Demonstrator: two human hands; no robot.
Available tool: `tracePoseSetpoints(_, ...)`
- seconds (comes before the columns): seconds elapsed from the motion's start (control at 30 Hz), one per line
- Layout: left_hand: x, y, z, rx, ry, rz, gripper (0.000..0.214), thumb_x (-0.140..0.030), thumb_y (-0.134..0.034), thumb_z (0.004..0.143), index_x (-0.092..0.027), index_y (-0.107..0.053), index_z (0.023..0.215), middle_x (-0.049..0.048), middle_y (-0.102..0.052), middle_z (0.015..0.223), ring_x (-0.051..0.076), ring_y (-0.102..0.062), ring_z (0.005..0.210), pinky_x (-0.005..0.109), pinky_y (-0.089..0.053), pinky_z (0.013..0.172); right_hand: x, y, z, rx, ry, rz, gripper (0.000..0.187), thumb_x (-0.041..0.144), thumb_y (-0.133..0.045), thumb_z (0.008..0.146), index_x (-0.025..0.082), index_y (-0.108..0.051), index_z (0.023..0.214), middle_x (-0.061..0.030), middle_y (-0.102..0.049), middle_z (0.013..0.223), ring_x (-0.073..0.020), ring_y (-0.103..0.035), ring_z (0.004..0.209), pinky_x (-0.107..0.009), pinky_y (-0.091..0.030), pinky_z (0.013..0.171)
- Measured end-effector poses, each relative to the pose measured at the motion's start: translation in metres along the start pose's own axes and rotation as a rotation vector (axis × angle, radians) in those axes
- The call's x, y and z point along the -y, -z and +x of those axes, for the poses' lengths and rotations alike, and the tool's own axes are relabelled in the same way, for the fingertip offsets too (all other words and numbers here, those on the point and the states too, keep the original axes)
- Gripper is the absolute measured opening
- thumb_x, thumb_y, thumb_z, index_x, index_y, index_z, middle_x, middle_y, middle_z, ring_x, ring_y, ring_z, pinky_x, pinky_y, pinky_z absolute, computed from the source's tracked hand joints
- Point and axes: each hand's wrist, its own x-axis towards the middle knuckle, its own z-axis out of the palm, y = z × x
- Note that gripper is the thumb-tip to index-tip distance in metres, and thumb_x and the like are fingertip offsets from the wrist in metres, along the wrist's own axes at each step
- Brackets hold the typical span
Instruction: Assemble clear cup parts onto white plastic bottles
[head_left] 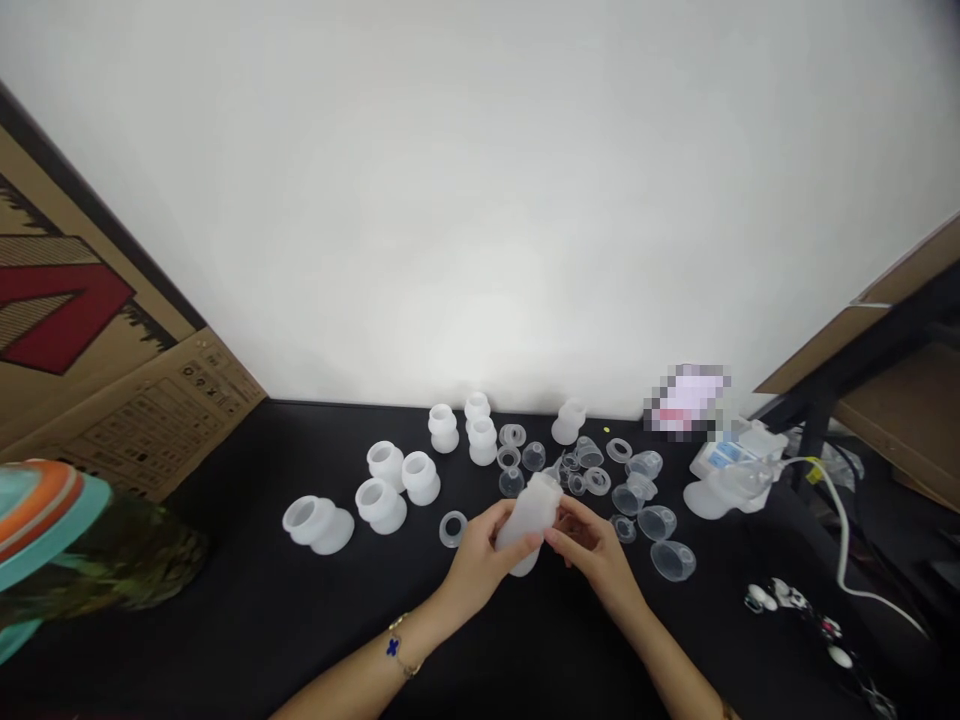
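My left hand [480, 555] is wrapped round a translucent white squeeze bottle [529, 520], which leans slightly to the right. The bottle has a narrower neck and a clear pointed piece [556, 469] at its top; whether that piece is attached I cannot tell. On the bottle's right side, my right hand [596, 550] is closed, its thumb against the bottle and its other fingers curled partly out of sight. Beyond the hands lie several clear cone-shaped cups [656, 522] and clear rings [597, 481]. One ring [453, 529] lies left of my left hand.
Several white waisted bottles [381, 505] stand at the left and back of the black table [247, 600]. A lidded jar [97, 540] and a cardboard box [112, 330] are at far left. To the right are a phone-like pixelated object [686, 400], a white cable [844, 540] and a beaded strap [802, 605].
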Motion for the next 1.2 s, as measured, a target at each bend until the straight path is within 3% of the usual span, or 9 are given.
tracePoseSetpoints(0.37,-0.001,0.002,-0.001,-0.032,0.029,-0.017,0.039,-0.046,-0.07,0.084,-0.016,-0.062,0.107,0.0044,-0.071,0.089,0.02,-0.062,0.078,0.025,-0.043,0.067,0.011,-0.005,-0.003,0.096,0.079,-0.219,0.036,0.043,-0.07,0.086,0.025,-0.072,0.116,-0.0038,-0.068,0.092,-0.0184,-0.059,0.074,-0.027,-0.045,0.059)
tracePoseSetpoints(1.2,0.002,0.001,-0.002,0.019,0.066,-0.099,0.041,-0.051,-0.067,0.086,-0.017,-0.06,0.108,0.0014,-0.066,0.083,0.017,-0.06,0.072,0.024,-0.042,0.063,0.01,-0.005,-0.005,0.081,0.128,-0.273,0.036,0.044,-0.069,0.087,0.025,-0.072,0.118,-0.0041,-0.07,0.09,-0.0184,-0.06,0.071,-0.027,-0.047,0.059)
